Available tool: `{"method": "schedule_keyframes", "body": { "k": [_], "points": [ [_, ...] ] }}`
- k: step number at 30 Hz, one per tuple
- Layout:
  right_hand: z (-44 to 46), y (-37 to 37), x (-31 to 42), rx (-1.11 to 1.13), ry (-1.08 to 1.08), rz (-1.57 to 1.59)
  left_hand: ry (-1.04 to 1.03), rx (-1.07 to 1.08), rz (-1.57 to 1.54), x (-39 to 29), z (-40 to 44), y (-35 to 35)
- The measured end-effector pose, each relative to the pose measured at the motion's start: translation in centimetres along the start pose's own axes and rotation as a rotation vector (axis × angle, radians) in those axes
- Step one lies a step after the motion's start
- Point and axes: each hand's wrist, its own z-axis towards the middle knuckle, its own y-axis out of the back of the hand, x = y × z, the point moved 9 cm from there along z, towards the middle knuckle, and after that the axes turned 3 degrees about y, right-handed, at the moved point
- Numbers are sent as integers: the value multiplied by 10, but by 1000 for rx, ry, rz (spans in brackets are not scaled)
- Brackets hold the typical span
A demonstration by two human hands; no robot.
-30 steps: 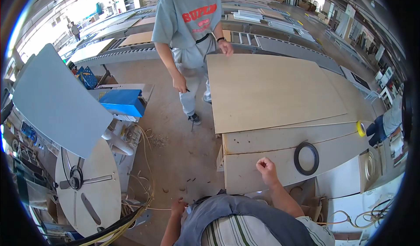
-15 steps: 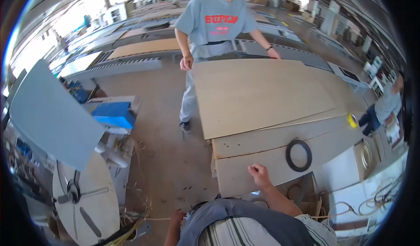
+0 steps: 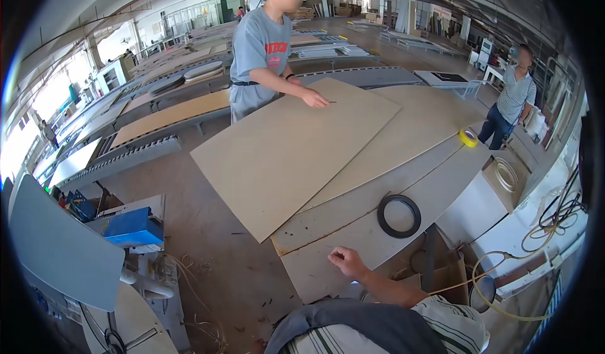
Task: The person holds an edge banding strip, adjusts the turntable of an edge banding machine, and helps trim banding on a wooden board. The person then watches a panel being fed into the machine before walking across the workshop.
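Observation:
My right hand (image 3: 348, 264), its fingers curled in a loose fist with nothing visible in them, is over the near edge of the pale board (image 3: 328, 251). A black ring-shaped roll (image 3: 382, 215) lies on the board to its right. Of my left hand only a dim, small part shows at the bottom edge (image 3: 259, 346); its fingers cannot be made out. A large tan panel (image 3: 283, 146) lies askew on another tan panel (image 3: 403, 133). A co-worker's hand (image 3: 314, 98) is above the top panel with a thin dark object at its fingertips.
The co-worker (image 3: 261, 51) stands beyond the panels. Yellow tape (image 3: 467, 137) lies at the stack's right side. Another person (image 3: 512, 99) stands farther right. At left are a blue box (image 3: 132, 227) and a grey curved panel (image 3: 60, 247). Hoses (image 3: 491, 291) hang at right.
The top panel has turned and shifted left relative to the boards below. The co-worker has reached over it. The view has turned, and my left hand has mostly left the frame.

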Motion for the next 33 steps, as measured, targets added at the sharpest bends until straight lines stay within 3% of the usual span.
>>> {"method": "schedule_keyframes", "body": {
  "k": [22, 33],
  "points": [
    [-1, 0, 7, -21, 39, -49, 97, 15, -78, 70, -29, 10],
    [5, 5, -3, 24, 70, -91, 146, -219, -392, 165, -113, 20]
  ]
}}
